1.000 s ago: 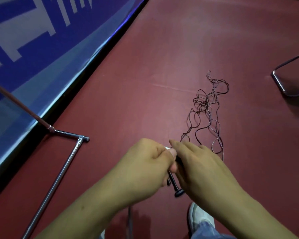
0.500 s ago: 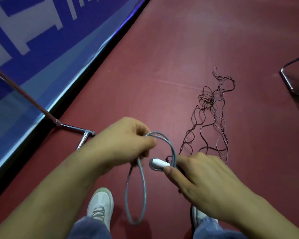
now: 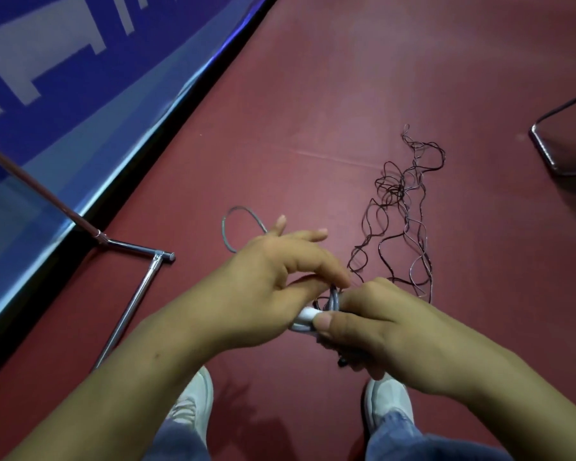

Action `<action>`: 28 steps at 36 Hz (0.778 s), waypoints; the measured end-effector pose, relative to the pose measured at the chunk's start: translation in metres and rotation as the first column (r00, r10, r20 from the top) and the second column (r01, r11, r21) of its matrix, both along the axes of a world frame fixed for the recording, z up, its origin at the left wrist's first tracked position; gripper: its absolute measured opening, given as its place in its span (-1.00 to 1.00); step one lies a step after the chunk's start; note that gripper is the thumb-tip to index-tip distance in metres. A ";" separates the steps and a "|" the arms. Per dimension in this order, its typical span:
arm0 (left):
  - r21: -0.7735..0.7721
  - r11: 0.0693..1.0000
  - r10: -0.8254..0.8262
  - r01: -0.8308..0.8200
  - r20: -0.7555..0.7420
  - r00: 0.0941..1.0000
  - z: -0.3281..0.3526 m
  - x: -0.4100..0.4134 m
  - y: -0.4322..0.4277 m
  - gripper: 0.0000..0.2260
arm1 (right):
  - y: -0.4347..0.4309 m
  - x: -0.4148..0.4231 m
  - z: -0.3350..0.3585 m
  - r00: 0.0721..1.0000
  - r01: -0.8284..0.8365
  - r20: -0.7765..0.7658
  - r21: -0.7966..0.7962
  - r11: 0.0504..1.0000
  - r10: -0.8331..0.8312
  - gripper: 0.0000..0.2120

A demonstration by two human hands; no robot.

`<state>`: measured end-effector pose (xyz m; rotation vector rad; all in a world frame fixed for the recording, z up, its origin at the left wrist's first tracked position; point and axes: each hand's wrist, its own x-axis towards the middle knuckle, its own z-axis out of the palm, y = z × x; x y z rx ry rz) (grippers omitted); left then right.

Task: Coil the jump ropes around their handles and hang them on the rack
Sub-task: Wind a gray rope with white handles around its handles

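My right hand [image 3: 376, 324] grips a bundle of jump rope handles, with a white handle end [image 3: 306, 317] sticking out past my thumb. My left hand [image 3: 273, 277] pinches the grey rope [image 3: 228, 234] close to the handles, its other fingers stretched forward. A loop of that grey rope arcs out beyond my left fingers. Turns of grey rope lie around the handles between my hands. A thin dark rope [image 3: 403, 211] trails from the bundle and lies tangled on the red floor ahead. The chrome rack base [image 3: 137, 291] stands at the left.
A blue and white banner wall [image 3: 64, 94] runs along the left edge of the red floor. A dark metal chair leg [image 3: 552, 154] sits at the far right. My two white shoes [image 3: 193, 400] are below my hands.
My left hand has carried the grey rope forward and over to the handles, so the loop that hung below the hands now arcs beyond my left fingers. My hands have come together.
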<state>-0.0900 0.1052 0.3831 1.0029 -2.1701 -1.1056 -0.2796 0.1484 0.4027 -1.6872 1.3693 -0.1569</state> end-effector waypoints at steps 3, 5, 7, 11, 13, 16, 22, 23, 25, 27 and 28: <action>0.151 0.988 -0.013 0.009 0.024 1.000 0.005 0.003 -0.001 -0.80 | 0.002 -0.003 0.002 0.995 0.004 0.101 0.015 1.000 -0.005 -0.54; 0.267 0.963 -0.017 0.024 -0.031 0.999 0.005 0.005 -0.003 -0.80 | 0.002 -0.005 0.002 0.991 -0.004 0.136 0.001 1.000 0.004 -0.58; 0.324 0.946 0.024 0.010 -0.101 0.995 0.004 0.006 -0.006 -0.80 | 0.002 -0.008 0.004 0.984 -0.010 0.177 -0.017 1.000 0.013 -0.63; 0.456 0.889 0.072 0.030 -0.205 0.976 0.005 0.001 -0.007 -0.87 | 0.005 -0.007 0.006 0.976 -0.033 0.210 -0.110 0.993 0.056 -0.65; 0.514 0.857 0.091 0.044 -0.235 0.968 0.004 -0.003 -0.006 -0.90 | 0.007 -0.006 0.005 0.973 -0.032 0.219 -0.170 0.985 0.069 -0.64; 0.574 0.817 0.133 0.050 -0.272 0.953 0.003 -0.007 -0.004 -0.87 | 0.010 -0.007 0.003 0.963 0.061 0.271 -0.197 0.979 -0.006 -0.62; 0.606 0.794 0.198 0.045 -0.328 0.924 0.008 -0.010 -0.001 -0.83 | 0.010 0.000 -0.002 0.892 0.277 0.392 -0.083 0.957 -0.224 -0.61; 0.600 0.799 0.196 0.052 -0.341 0.920 0.008 -0.011 -0.001 -0.83 | 0.009 0.000 -0.001 0.863 0.294 0.439 -0.036 0.955 -0.249 -0.67; 0.614 0.785 0.201 0.081 -0.376 0.904 0.009 -0.009 -0.001 -0.87 | 0.007 -0.001 0.001 0.788 0.321 0.533 0.073 0.944 -0.309 -0.74; 0.636 0.764 0.204 0.110 -0.399 0.894 0.010 -0.006 -0.002 -0.86 | 0.005 -0.002 0.002 0.711 0.339 0.600 0.165 0.926 -0.367 -0.75; 0.633 0.765 0.198 0.121 -0.409 0.891 0.009 -0.003 -0.002 -0.83 | 0.003 -0.003 0.003 0.684 0.344 0.618 0.194 0.919 -0.387 -0.72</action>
